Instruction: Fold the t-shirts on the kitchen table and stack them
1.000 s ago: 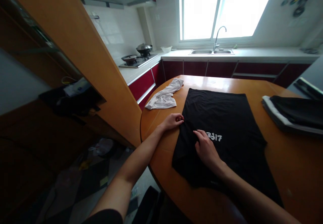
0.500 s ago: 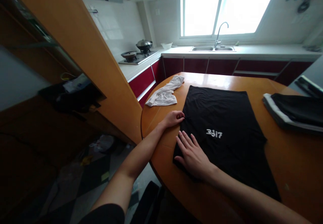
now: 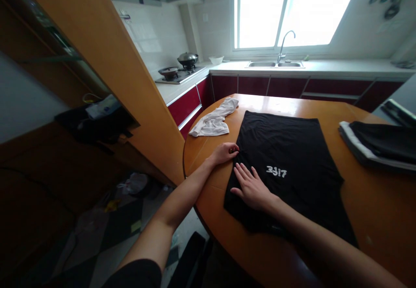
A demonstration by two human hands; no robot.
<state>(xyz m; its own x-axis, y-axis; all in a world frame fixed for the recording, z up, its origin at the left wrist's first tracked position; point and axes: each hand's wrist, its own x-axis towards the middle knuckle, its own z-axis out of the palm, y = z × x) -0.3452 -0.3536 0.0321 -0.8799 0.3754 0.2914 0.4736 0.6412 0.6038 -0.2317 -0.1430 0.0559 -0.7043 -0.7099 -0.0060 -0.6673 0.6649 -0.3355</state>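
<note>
A black T-shirt (image 3: 302, 149) with a small white print lies spread on the wooden table, its straight edge at the far side. My left hand (image 3: 225, 152) is at the left edge of the shirt, thumb and forefinger pinched together on the cloth. Just nearer to me, my right hand (image 3: 251, 186) rests flat on the shirt with fingers stretched, left of the print. My right forearm covers part of the shirt's near side.
The wooden table (image 3: 208, 184) has a curved edge. A crumpled white cloth (image 3: 214, 121) lies at its far left. A stack of folded dark and white clothes (image 3: 383, 143) sits at the right. Beyond are a sink (image 3: 276, 64) and a stove (image 3: 180, 76).
My right hand has slid a little away from me and to the right over the shirt, closer to my left hand. The left hand keeps its place on the shirt's edge.
</note>
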